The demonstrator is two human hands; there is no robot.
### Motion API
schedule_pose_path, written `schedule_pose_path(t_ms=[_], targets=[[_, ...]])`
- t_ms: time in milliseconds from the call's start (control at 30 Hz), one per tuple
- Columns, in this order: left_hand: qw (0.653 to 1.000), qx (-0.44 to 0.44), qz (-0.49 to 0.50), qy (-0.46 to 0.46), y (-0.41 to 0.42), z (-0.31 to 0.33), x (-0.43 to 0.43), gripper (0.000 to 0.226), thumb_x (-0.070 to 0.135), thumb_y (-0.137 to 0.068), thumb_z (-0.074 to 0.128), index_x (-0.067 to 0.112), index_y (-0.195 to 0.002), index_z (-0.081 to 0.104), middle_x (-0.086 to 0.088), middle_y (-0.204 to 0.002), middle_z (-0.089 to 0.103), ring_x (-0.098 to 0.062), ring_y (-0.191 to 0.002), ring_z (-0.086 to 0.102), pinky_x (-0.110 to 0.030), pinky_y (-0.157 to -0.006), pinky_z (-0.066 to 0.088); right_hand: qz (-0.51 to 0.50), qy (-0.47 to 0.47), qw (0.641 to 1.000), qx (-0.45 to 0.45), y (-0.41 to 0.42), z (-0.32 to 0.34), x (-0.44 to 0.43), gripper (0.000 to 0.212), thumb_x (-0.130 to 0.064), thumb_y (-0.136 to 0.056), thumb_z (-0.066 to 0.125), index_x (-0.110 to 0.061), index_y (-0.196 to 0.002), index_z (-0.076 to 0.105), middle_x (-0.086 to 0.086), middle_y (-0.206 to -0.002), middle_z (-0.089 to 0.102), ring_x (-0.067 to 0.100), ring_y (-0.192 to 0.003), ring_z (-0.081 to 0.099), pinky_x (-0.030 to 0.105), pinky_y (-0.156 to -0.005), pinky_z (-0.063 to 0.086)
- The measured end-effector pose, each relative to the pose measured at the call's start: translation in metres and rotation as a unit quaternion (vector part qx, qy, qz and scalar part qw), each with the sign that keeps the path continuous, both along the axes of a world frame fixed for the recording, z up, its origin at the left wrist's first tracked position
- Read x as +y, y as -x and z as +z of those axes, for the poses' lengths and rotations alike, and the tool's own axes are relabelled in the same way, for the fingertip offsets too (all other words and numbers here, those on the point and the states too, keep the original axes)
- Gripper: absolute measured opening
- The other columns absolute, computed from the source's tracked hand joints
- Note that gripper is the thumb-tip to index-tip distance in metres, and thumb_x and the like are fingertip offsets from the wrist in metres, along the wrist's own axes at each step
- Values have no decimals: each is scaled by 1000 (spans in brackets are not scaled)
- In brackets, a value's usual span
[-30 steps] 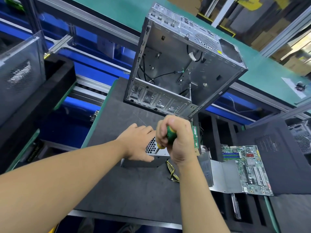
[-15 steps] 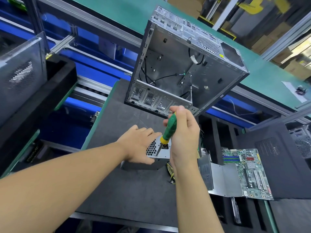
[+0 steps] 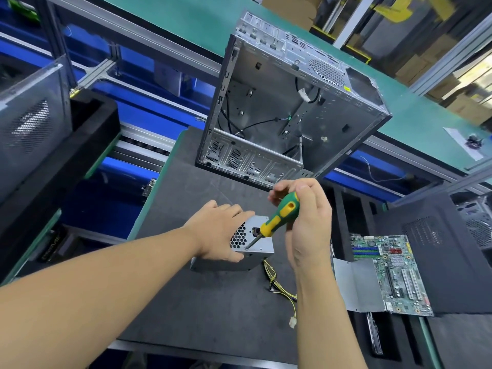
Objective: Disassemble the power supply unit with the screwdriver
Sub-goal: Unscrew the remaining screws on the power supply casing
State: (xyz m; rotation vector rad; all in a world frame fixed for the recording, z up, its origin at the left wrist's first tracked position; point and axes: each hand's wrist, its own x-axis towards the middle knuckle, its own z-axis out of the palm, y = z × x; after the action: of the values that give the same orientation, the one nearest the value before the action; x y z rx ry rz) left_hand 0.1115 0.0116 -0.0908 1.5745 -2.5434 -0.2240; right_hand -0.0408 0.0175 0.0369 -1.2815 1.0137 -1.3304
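A small grey metal power supply unit (image 3: 259,242) with a honeycomb grille lies on the dark foam mat (image 3: 186,302). My left hand (image 3: 218,233) grips its left side, fingers over the top and thumb on the front face. My right hand (image 3: 306,222) holds a green and yellow screwdriver (image 3: 279,215) by the handle. The shaft slants down to the left, and its tip sits on a screw at the unit's lower front edge. Yellow and black cables (image 3: 279,286) trail from the unit toward me.
An empty computer case (image 3: 292,102) stands open behind the unit. A green motherboard (image 3: 391,272) and a grey metal plate (image 3: 356,283) lie at the right, beside a black side panel (image 3: 439,249). Another case (image 3: 29,121) sits at the left.
My right hand has opened up from a fist over the handle and risen, so the whole screwdriver now shows. My left hand stays on the unit.
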Motion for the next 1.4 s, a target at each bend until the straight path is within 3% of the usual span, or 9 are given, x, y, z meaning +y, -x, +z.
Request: schedule_pose_path(t_ms=[133,267,433,667,800,933,1067,1167,1400], targets=[[1000,-1,1,2,0,1,-1,97,80,-66,39,30,-147,20,5,-125,47,-19,-109,51,-36,-78,23,-48,-7,996,72,-13,-1,11,22,-30,-89,44,-16,-78,56,4,-73,63,25,-67,58,32,-59,50],[1000,15,-13,18,0,4,2,70,78,-69,44,32,-120,31,4,-113,52,-21,-99,52,-36,-75,23,78,-20,997,13,-25,-3,16,22,-31,-77,45,-15,-62,51,8,-53,45,19,-48,36,23,-45,30],[1000,21,-7,20,0,5,4,71,76,-70,48,33,-124,30,4,-114,51,-20,-101,51,-36,-76,24,235,-22,971,-27,-9,-5,7,31,-41,-83,60,-17,-65,51,-1,-44,37,13,-38,26,28,-37,17],[1000,9,7,-14,0,7,4,100,78,-70,45,28,-153,17,6,-131,44,-17,-116,48,-38,-89,32,-12,-12,1000,-19,15,-1,3,16,-22,-86,51,-18,-71,55,10,-68,59,27,-64,57,39,-67,49],[1000,8,6,-19,0,5,2,101,79,-69,43,29,-153,16,7,-131,44,-16,-116,48,-37,-88,30,-189,-4,982,25,2,-2,11,34,-39,-92,56,-20,-65,59,7,-71,66,27,-74,63,45,-76,52],[1000,1,5,11,1,4,3,92,78,-67,42,30,-142,19,5,-123,48,-19,-106,51,-35,-77,26,-135,5,991,18,-26,-2,21,43,-42,-95,46,-18,-59,54,2,-58,53,22,-57,51,31,-55,44],[999,39,-10,24,0,4,5,69,75,-69,52,35,-116,21,3,-108,52,-22,-96,53,-36,-75,24,104,36,994,-9,-20,-5,18,43,-32,-90,47,-17,-50,51,3,-44,41,18,-41,33,26,-43,23],[999,25,-6,25,0,2,5,76,76,-68,50,34,-126,23,4,-114,51,-20,-100,53,-35,-75,24,194,19,980,-45,-5,-4,9,33,-28,-88,50,-16,-57,54,-1,-41,40,13,-36,31,27,-40,19],[1000,14,2,-2,0,2,3,100,78,-69,42,29,-152,17,6,-131,45,-17,-114,48,-37,-88,32,-35,-20,999,-22,8,1,-2,24,-22,-92,54,-22,-68,50,11,-61,60,25,-49,55,36,-53,49]])
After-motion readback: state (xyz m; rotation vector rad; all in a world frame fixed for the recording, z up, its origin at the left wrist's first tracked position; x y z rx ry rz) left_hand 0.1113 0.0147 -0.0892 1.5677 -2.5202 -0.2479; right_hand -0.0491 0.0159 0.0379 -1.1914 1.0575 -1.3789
